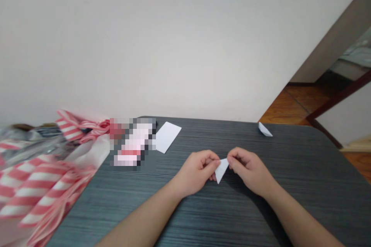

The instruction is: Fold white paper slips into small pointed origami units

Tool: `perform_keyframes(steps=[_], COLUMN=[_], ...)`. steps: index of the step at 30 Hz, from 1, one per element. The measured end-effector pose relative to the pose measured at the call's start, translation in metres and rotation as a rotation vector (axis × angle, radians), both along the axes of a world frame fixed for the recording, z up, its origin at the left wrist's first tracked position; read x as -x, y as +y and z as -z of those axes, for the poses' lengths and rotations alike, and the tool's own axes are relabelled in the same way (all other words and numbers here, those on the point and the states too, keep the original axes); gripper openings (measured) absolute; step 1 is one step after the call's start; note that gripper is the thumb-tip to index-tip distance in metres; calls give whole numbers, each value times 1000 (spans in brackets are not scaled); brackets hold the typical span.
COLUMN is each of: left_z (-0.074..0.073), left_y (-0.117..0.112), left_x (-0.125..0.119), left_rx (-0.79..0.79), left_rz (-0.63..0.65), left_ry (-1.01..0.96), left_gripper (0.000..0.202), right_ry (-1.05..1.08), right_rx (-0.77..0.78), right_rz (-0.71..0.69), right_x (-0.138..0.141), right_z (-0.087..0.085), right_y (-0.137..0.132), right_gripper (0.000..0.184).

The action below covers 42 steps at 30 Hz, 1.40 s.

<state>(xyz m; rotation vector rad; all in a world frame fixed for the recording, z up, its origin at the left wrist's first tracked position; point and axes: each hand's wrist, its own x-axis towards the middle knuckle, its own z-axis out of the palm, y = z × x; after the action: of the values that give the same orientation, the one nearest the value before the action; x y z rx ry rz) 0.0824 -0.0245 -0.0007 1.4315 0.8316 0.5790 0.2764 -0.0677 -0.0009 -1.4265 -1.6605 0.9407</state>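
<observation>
"Two bare hands, a left hand [195,173] and a right hand [249,168], below the middle of the frame. Holding what?"

"Gripping one small folded white paper [222,170], just right of center in the lower half. On the left, pinching the near edge between thumb and fingers."

"And on the right?"

"Nipping the upper right corner, fingers curled in, thumb drawn close."

"Resting on the surface [203,216], or lifted?"

"Hard to tell; dark, finely grained below, with a shadow under the right wrist."

"And farther up the frame?"

"Lying flat, left of center: a white sheet [168,137]. Just beside, toward the left: a pixelated object [133,142], too coarse to name. Near the far edge, right of center: a small folded white piece [265,130], well apart from both hands."

"And around the edges?"

"Heaped at lower left: red-and-white striped material [40,185]. Filling the top: a pale wall [188,46]. At right: some wooden floor [290,102]."
</observation>
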Motion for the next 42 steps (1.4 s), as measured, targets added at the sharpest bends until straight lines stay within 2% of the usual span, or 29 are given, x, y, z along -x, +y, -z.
perform_keyframes(steps=[8, 16, 21, 25, 32, 42], left_z=[-1, -4, -4, 0, 1, 3], left_y=[0, 2, 1, 1, 2, 0], left_x=[0, 3, 3, 2, 0, -1], left_rx=[-21, -270, -195, -124, -142, -116], left_rz=[35, 38, 45, 1, 17, -32], left_ry=[5, 122, 140, 80, 18, 7], left_gripper=[20, 25, 26, 26, 22, 18], right_ry=[-6, 47, 88, 172, 228, 331], right_rx=[49, 82, 83, 85, 106, 105], right_rz=[-33, -3, 8, -60, -86, -104], right_x=[2, 4, 3, 3, 6, 6], right_z=[-5, -1, 1, 1, 2, 7], right_y=[-2, -2, -1, -2, -1, -3], right_gripper=[23, 23, 25, 18, 5, 6])
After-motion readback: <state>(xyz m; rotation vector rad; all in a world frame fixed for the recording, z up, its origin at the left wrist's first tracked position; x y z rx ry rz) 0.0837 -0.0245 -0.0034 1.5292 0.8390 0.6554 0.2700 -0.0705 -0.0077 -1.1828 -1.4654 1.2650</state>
